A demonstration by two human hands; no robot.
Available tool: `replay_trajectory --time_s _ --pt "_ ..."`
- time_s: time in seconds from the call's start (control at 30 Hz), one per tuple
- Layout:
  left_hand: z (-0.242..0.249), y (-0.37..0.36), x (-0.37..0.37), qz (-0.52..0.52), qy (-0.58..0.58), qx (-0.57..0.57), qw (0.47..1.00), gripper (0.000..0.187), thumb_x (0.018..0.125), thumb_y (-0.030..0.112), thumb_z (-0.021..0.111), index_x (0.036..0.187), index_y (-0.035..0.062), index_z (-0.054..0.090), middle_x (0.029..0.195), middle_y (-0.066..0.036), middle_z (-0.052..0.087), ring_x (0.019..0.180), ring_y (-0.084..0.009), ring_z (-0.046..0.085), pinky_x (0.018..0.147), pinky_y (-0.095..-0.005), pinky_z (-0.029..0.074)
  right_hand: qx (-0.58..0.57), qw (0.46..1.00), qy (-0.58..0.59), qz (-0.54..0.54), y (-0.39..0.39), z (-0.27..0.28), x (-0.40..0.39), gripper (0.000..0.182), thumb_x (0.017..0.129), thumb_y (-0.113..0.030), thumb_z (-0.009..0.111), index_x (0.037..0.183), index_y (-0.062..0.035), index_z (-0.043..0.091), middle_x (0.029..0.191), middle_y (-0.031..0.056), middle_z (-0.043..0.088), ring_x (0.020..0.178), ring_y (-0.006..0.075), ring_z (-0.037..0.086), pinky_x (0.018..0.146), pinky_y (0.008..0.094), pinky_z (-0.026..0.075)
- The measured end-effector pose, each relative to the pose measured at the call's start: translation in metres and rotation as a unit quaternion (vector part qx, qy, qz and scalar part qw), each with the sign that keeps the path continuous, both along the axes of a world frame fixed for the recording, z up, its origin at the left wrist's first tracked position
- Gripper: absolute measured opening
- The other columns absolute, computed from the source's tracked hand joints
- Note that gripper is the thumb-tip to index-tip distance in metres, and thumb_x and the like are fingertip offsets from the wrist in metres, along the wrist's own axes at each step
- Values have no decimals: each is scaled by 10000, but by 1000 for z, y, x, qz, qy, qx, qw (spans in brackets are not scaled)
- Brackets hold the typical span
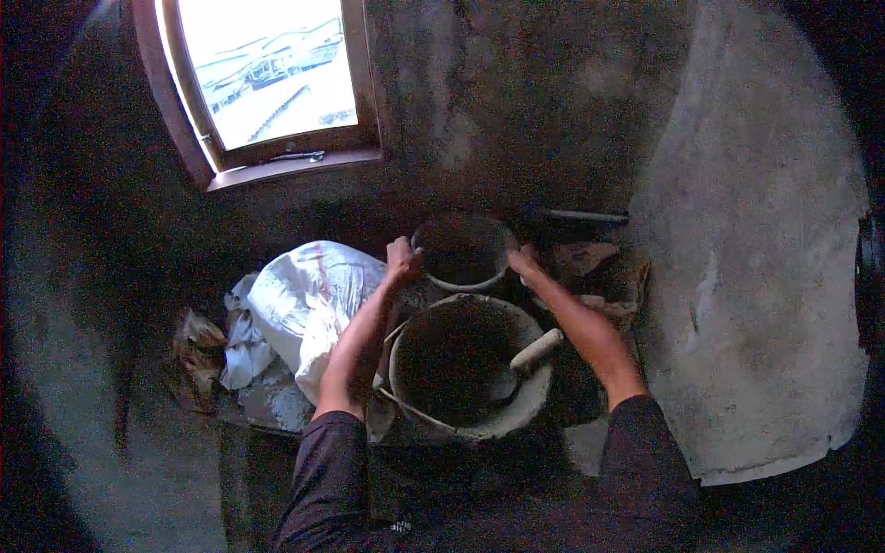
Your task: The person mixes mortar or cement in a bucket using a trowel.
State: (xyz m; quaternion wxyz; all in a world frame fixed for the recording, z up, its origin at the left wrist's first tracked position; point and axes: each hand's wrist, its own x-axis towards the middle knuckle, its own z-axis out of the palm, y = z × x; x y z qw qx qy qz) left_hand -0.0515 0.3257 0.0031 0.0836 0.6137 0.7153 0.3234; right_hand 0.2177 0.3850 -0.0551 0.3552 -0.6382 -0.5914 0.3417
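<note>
My left hand (404, 258) is closed on the left rim of a round pale-rimmed vessel (464, 284). My right hand (524, 264) grips the opposite side of the same rim. The inside of this vessel is too dark to tell what it holds, or whether it is a sieve or a basin. Just nearer to me stands a wide bucket (535, 403) with a grey-crusted rim and a thin wire handle (417, 412). A trowel (536, 350) with a pale handle rests in it, its blade down in the dark contents.
A bulky white sack (309, 288) lies left of the bucket, beside crumpled brown paper (198, 355). Torn brown paper (590, 260) and a pale bar (586, 217) lie at the right. A large grey sheet (765, 276) is on the right; an open window (272, 83) is above.
</note>
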Motion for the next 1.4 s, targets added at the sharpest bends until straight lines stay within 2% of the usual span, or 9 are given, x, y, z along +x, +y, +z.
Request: replay_trajectory --time_s 0.13,0.4,0.7,0.8,0.87,1.0,1.07,1.3,1.4 --pt "-16 18 -6 -49 -8 10 999 333 615 273 558 706 -42 507 698 -213 507 664 -345 495 553 -379 402 -56 974 216 38 -6 -2 -3 417 717 -299 399 1025 -17 378 992 124 423 856 222 416 700 328 347" --pt "-60 57 -33 -131 142 198 961 309 616 256 538 812 30 460 689 -157 498 630 -337 489 496 -390 400 -83 981 174 29 -59 59 -15 570 669 -339 511 1044 52 335 1066 155 363 978 228 357 809 326 275" --pt "-20 28 -20 -100 92 121 983 277 648 281 512 739 34 427 695 -139 486 630 -317 493 505 -389 408 -150 914 115 359 -39 63 33 517 603 -382 587 906 13 446 830 105 501 768 218 476 678 339 378" --pt "28 -4 -11 -48 101 111 988 318 638 301 537 693 6 432 684 -157 490 650 -316 495 541 -388 405 -202 956 -88 191 -110 151 27 513 592 -414 583 837 23 469 802 108 511 709 216 501 611 324 401" --pt "87 -50 -2 -23 33 15 999 343 647 311 537 690 -19 457 694 -174 510 656 -312 501 566 -358 401 -64 888 -318 326 -137 155 42 558 587 -453 566 812 43 444 759 142 512 662 245 515 581 333 399" --pt "139 -170 29 -3 -120 206 971 268 680 221 524 801 -16 494 701 -180 525 647 -285 517 564 -327 397 -34 803 -423 418 -174 157 45 547 574 -459 562 770 36 441 728 157 510 632 295 508 573 344 389" --pt "111 -224 23 -36 44 162 985 196 689 194 513 756 10 507 656 -157 525 612 -264 516 546 -319 393 63 736 -513 437 -177 125 51 517 553 -445 576 757 10 440 687 159 513 636 328 491 577 352 388" --pt "17 -336 69 148 -229 -192 943 386 734 382 418 761 -3 444 679 -145 503 640 -275 483 586 -332 364 -54 633 -514 576 -228 121 1 329 589 -325 574 705 -24 511 635 136 521 629 299 508 523 377 390" --pt "-5 -337 75 103 -358 -40 927 365 741 355 424 771 -8 442 696 -134 492 649 -237 466 607 -306 357 47 711 -393 581 -221 101 10 272 584 -266 578 685 -18 531 649 125 535 653 293 519 519 371 400"
